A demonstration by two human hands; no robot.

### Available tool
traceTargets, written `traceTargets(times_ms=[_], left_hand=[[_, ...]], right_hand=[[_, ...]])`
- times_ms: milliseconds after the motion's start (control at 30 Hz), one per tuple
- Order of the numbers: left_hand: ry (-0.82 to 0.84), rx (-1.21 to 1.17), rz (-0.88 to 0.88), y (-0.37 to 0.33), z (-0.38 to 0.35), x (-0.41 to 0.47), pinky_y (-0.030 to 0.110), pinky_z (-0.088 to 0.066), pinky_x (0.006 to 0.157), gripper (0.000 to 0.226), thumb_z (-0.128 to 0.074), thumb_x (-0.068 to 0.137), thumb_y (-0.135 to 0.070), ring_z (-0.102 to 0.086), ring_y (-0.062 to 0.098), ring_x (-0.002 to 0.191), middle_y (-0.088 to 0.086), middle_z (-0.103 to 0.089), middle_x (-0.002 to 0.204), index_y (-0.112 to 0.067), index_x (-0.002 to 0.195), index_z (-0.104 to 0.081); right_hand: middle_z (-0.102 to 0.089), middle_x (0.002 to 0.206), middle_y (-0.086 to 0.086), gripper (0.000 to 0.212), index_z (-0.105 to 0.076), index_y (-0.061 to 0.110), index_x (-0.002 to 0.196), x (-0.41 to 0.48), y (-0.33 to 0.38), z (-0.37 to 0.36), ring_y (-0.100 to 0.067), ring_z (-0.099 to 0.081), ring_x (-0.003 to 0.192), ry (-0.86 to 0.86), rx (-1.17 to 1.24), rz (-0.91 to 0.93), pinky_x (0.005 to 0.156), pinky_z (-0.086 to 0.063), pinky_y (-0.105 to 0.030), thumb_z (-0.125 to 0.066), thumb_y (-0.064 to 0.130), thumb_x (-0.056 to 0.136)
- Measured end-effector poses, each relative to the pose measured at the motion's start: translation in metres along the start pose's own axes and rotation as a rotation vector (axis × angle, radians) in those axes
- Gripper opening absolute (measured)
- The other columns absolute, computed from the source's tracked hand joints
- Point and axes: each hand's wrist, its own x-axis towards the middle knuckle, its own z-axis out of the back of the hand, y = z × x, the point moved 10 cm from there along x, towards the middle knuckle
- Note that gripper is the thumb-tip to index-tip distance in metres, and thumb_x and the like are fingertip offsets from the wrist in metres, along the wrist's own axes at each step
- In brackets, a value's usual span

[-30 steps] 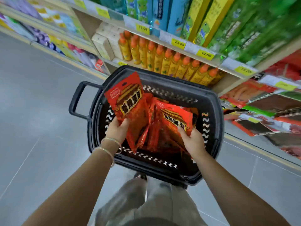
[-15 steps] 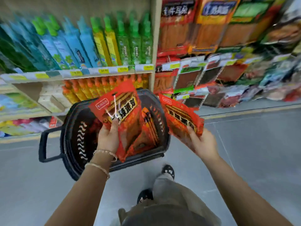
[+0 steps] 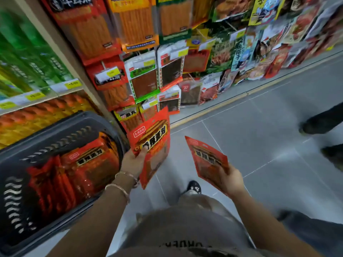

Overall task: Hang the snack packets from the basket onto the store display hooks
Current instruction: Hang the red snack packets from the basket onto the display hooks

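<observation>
The left hand holds the upright red packet by its lower left edge, the grip clamped on it with the thumb pressed across the printed front. This packet's top reaches up in front of the lowest row of hanging packets on the display wall; the hooks carrying them are hidden by the bags and blur. The right hand holds the tilted red packet lower and further right, over the grey tiled floor, well apart from the display. Its grip is closed on the packet's bottom corner, and the packet leans with its top toward the upper left. Two thin bracelets circle the left wrist. To the left stands the black basket, just beside the left forearm, with more red packets of the same kind heaped inside it. Behind the basket a shelf carries orange-capped bottles below and green packs above, with yellow price tags along its edge. The person's dark shoe shows between the arms, and another person's shoes stand at the right edge.
</observation>
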Motion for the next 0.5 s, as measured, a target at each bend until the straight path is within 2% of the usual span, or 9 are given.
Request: traceTargets(times_ms=[67,100,167,233,300,400,500], left_hand=[[0.006,0.03,0.091,0.008,-0.029,0.009,0.03,-0.042,0.088,0.026,-0.058,0.091,-0.022,-0.06,0.024,0.098,0.007,-0.064,0.102,-0.006,0.11,-0.065],[0.004,0.029,0.13,0.012,-0.041,0.012,0.034,-0.045,0.091,0.025,-0.059,0.091,-0.02,-0.062,0.028,0.099,0.009,-0.066,0.102,-0.004,0.108,-0.066],[-0.03,0.004,0.182,0.011,-0.057,0.018,0.043,-0.047,0.094,0.026,-0.06,0.089,-0.018,-0.062,0.032,0.101,0.016,-0.067,0.106,-0.002,0.109,-0.064],[-0.085,0.015,0.176,0.0,-0.064,0.026,0.038,-0.045,0.093,0.028,-0.06,0.089,-0.017,-0.06,0.032,0.104,0.017,-0.064,0.111,-0.004,0.115,-0.06],[-0.133,0.005,0.135,-0.021,-0.065,0.037,0.03,-0.04,0.086,0.03,-0.058,0.091,-0.017,-0.057,0.03,0.107,0.015,-0.062,0.114,-0.006,0.119,-0.058],[-0.199,-0.012,0.061,-0.065,-0.065,0.057,0.024,-0.031,0.081,0.034,-0.054,0.094,-0.026,-0.052,0.021,0.102,0.004,-0.056,0.105,-0.008,0.122,-0.057],[-0.247,-0.05,-0.037,-0.121,-0.063,0.08,0.024,-0.032,0.078,0.031,-0.051,0.094,-0.032,-0.051,0.017,0.091,0.004,-0.058,0.097,-0.01,0.114,-0.062]], right_hand=[[-0.072,0.088,-0.001,0.018,-0.065,0.01,0.105,0.017,-0.017,0.013,-0.014,-0.069,0.083,0.032,0.094,-0.066,0.078,-0.054,-0.03,-0.056,0.021,0.093],[-0.071,0.085,0.003,0.017,-0.065,0.01,0.105,0.026,-0.022,0.022,-0.011,-0.069,0.08,0.024,0.121,-0.07,0.077,-0.055,-0.03,-0.055,0.02,0.094],[-0.071,0.089,0.0,0.021,-0.063,0.01,0.11,0.047,-0.021,0.043,-0.019,-0.069,0.085,-0.001,0.077,-0.03,0.077,-0.054,-0.036,-0.053,0.021,0.095],[-0.07,0.097,-0.007,0.025,-0.062,0.012,0.114,0.069,-0.012,0.059,-0.028,-0.067,0.091,-0.005,0.009,-0.005,0.077,-0.052,-0.039,-0.051,0.025,0.096],[-0.069,0.095,-0.004,0.022,-0.063,0.013,0.11,0.093,0.008,0.073,-0.027,-0.066,0.09,-0.019,0.008,0.064,0.072,-0.046,-0.031,-0.051,0.023,0.095],[-0.068,0.09,-0.005,0.022,-0.065,0.015,0.103,0.128,0.055,0.094,-0.028,-0.064,0.089,-0.087,-0.013,0.137,0.067,-0.036,-0.026,-0.051,0.029,0.096],[-0.069,0.093,-0.013,0.036,-0.066,0.011,0.1,0.163,0.114,0.106,-0.032,-0.064,0.091,-0.099,-0.004,0.222,0.067,-0.039,-0.03,-0.044,0.041,0.096]])
